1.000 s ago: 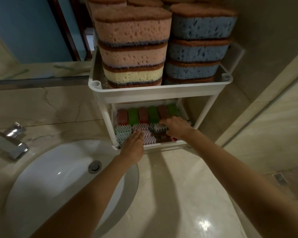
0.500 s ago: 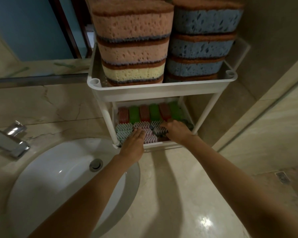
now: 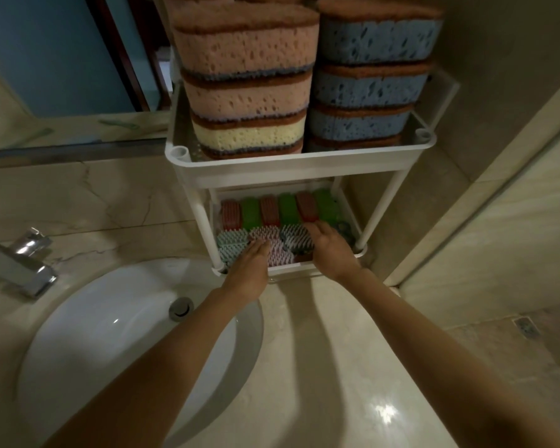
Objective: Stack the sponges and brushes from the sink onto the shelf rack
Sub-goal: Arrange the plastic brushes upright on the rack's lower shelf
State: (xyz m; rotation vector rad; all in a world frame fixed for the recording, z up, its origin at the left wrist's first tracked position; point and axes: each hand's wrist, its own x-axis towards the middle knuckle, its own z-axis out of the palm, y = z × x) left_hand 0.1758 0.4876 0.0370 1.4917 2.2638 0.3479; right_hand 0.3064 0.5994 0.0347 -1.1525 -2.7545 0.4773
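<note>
Two bare forearms reach up from 6 o'clock across a glossy marble countertop [image 3: 320, 367]. At 8 o'clock lies a white sink [image 3: 88, 334] with a metal drain [image 3: 181, 308]; a chrome faucet [image 3: 21, 261] sits at 9 o'clock.

At centre, the left hand [image 3: 251, 263] rests flat, fingers straight, on a pink bristled brush [image 3: 277, 250]. Just beside it, the right hand [image 3: 330, 252] lies relaxed and unclenched over a dark bristled brush [image 3: 293, 237], fingertips at the back row. Both are inside the lower tier [image 3: 291, 270] of a white shelf rack [image 3: 288, 169]. A pale teal brush [image 3: 230, 245] lies at the left. Behind stands a row of alternating red brushes [image 3: 269, 210] and green brushes [image 3: 251, 213].

The top tier overhangs the hands, and the rack's legs flank them closely. At 12 o'clock it carries a stack of pink sponges [image 3: 243, 56] over a yellow sponge [image 3: 249, 134], touching a stack of blue sponges [image 3: 372, 37], each brown-topped.

The rack's left front leg stands at the sink's rim. A mirror [image 3: 46, 53] fills 10 o'clock; a tiled wall [image 3: 498, 59] closes 2 o'clock.
</note>
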